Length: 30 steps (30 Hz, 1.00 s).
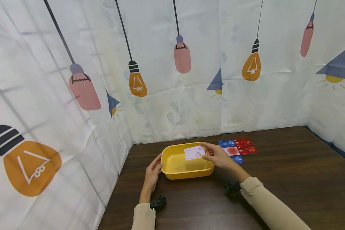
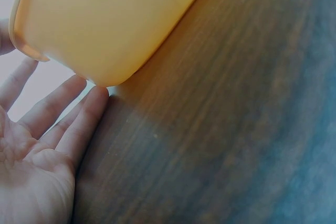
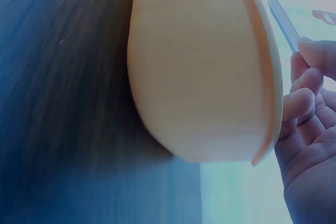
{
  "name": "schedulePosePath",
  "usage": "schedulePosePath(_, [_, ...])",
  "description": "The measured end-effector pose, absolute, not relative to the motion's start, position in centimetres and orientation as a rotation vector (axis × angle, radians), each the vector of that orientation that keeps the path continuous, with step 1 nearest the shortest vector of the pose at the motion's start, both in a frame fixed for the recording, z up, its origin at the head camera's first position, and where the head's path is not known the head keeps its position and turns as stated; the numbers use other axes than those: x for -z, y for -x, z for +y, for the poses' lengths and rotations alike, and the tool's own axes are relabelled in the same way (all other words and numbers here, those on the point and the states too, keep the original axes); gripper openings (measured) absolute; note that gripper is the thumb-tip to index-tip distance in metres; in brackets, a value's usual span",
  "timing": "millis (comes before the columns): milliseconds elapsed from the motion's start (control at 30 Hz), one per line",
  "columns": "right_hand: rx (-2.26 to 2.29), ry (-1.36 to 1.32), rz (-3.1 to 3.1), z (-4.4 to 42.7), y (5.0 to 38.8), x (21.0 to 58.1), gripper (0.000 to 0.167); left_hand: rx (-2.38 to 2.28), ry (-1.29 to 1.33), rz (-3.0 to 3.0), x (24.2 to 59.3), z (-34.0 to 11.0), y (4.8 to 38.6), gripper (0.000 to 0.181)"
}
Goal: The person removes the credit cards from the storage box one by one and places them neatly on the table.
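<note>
A yellow plastic basin [image 1: 187,174] rests on the dark wooden table. At its left end my left hand [image 1: 152,175] holds the rim, the thumb at the edge and the other fingertips against the outer wall [image 2: 121,30]. My right hand [image 1: 218,155] pinches a pale pink card [image 1: 193,153] between thumb and fingers, above the basin's right part. Seen from the right wrist, the card [image 3: 281,17] is edge-on beside the rim, and the curled lower fingers [image 3: 299,103] are close to that rim.
Right of the basin lie several cards on the table: blue ones [image 1: 237,159], one with a red round print [image 1: 231,150], and red VIP cards [image 1: 247,150]. A white curtain [image 1: 166,111] with printed lamps hangs behind and left of the table [image 1: 290,172].
</note>
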State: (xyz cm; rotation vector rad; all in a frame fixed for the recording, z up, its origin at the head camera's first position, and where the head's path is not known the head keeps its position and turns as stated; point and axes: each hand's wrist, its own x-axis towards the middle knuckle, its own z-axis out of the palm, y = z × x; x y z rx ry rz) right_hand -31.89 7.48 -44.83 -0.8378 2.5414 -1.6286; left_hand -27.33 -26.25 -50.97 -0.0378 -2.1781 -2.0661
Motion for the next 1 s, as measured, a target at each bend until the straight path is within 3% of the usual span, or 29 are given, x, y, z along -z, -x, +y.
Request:
schedulePosePath(300, [1.667,0.764,2.533,9.3,31.5,45.4,0.055,2.070,0.028,-2.178,51.0,-26.2,27.4,0.048])
schedulePosePath(1000, [1.746,0.879,2.504,14.1,31.1,46.5,0.057,2.074,0.038,-2.172,50.9,-26.2,27.3,0.048])
